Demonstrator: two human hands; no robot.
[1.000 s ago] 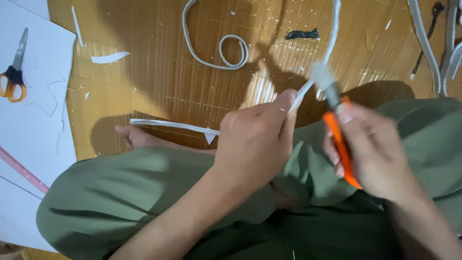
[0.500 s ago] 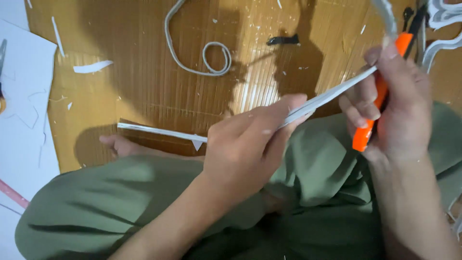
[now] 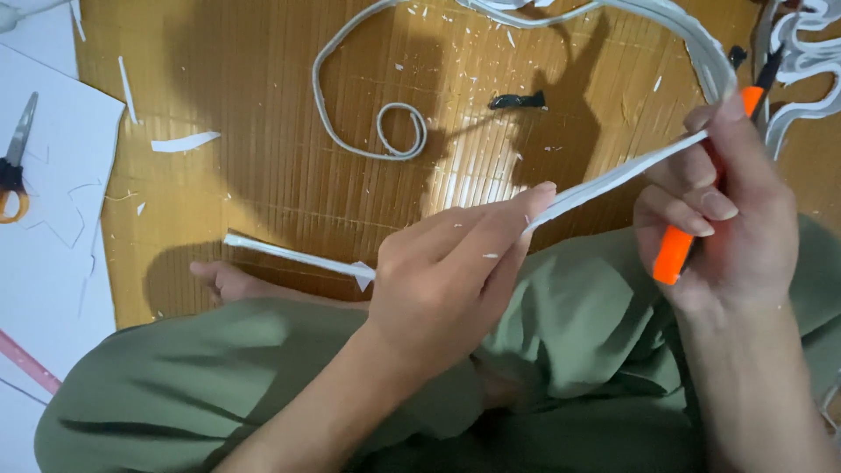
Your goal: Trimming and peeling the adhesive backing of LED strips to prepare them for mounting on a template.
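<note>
My left hand (image 3: 455, 271) pinches a long thin white strip (image 3: 604, 180) that runs from the lower left, through my fingers, up to my right hand. Its left end (image 3: 289, 254) sticks out over the bamboo mat. My right hand (image 3: 727, 219) grips an orange utility knife (image 3: 679, 245) and also holds the strip's right end between thumb and forefinger. Both hands hover above my lap in olive green trousers (image 3: 569, 350).
A curled white strip (image 3: 385, 140) lies on the bamboo mat (image 3: 263, 175), with a small black piece (image 3: 519, 102) and white scraps (image 3: 184, 141) nearby. White sheets (image 3: 53, 219) with orange-handled scissors (image 3: 16, 166) lie at left. More curved white strips (image 3: 806, 52) sit top right.
My right hand has risen up and to the right with the knife, now pulling the strip taut. My left hand keeps its grip on the strip.
</note>
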